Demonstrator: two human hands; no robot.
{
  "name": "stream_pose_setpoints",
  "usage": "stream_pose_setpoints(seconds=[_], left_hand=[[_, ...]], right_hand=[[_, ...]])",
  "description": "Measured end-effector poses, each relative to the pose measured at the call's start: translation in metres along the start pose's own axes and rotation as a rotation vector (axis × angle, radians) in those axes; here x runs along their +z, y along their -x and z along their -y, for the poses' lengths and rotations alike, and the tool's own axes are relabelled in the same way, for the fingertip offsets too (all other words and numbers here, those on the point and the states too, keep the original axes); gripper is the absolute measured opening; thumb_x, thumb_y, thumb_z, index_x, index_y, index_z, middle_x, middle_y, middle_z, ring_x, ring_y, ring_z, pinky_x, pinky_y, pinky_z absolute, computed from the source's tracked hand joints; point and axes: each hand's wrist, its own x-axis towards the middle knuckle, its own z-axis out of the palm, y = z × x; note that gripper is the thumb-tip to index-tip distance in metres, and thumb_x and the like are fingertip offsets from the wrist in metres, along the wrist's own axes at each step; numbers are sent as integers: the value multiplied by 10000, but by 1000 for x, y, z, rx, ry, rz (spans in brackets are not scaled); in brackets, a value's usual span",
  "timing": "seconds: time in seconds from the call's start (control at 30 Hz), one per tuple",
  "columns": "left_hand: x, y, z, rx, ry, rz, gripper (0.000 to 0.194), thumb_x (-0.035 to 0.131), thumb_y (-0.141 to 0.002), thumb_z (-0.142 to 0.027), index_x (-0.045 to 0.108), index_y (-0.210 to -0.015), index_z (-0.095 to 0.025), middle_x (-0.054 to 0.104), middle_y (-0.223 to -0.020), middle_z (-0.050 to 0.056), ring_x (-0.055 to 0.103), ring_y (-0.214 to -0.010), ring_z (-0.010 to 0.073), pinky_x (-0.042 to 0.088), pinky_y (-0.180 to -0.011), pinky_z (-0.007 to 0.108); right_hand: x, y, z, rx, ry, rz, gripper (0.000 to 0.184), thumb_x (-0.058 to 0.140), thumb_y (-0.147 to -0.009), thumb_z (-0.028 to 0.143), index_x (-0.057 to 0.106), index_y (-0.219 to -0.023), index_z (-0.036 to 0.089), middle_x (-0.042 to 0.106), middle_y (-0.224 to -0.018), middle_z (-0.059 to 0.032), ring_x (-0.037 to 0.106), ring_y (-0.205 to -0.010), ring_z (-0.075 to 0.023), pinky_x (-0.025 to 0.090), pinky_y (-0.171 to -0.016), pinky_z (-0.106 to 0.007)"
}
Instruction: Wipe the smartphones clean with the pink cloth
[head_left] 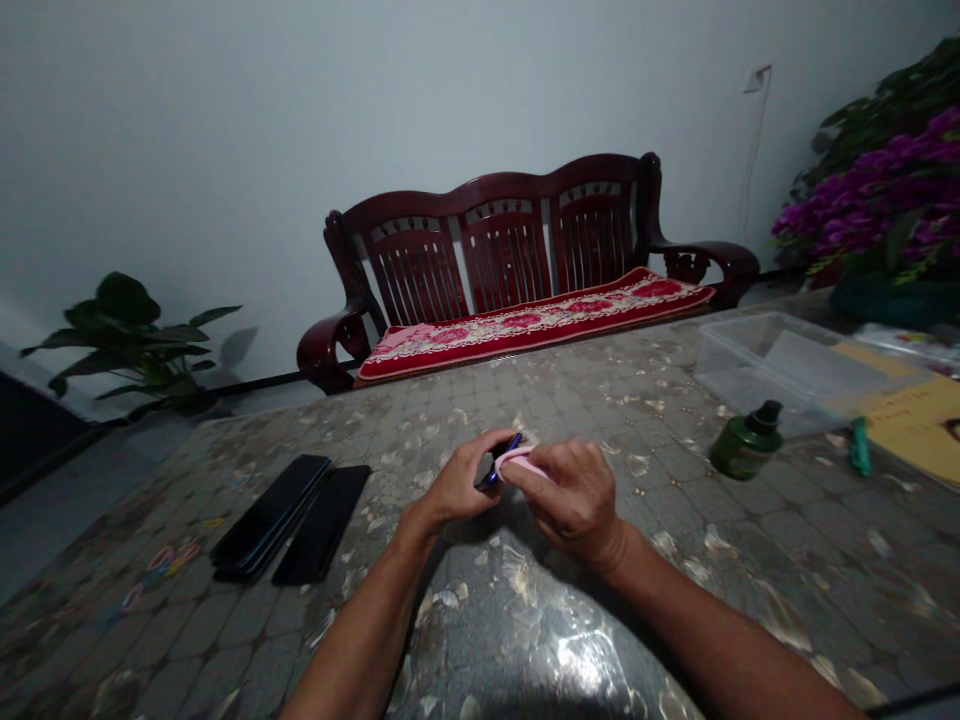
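My left hand (469, 470) is closed around a thin, dark, blue-edged phone (515, 441), held tilted above the table. Pinched in my right hand (574, 490) is a pink cloth (517, 457), pressed against the phone's edge. Much of the phone is hidden behind my fingers and the cloth. To the left of my hands lies a stack of black phones (271, 510), with another black phone (324, 525) flat beside it.
Several coloured bands (161, 565) lie at the left. On the right stand a green bottle (746, 440) and a clear plastic box (750, 365), near a green tool (860, 447) and yellow sheet (919, 435). Beyond the table (517, 640) is a wooden bench (510, 240).
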Motion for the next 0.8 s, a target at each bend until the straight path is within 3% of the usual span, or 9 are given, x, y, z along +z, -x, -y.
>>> stream_pose_setpoints(seconds=[0.37,0.8], left_hand=[[1,0,3,-4,4,-3,685,594,-638,-155,579,-1322,-152,677,-1294,119,652,-1167,298,496,-1063,446],[3,1,9,9,0,-15,653,611,-655,-203,589,-1306,-160,692,-1276,125,663,-1157,298,505,-1050,439]], right_hand=[[4,3,-12,51,31,48,212,540,-972,217,703,-1104,248,712,-907,-47,533,-786,-194,298,-711,-356],[4,3,-4,30,-58,39,190,555,-967,208,708,-1075,243,721,-907,-38,560,-803,-182,323,-727,-341]])
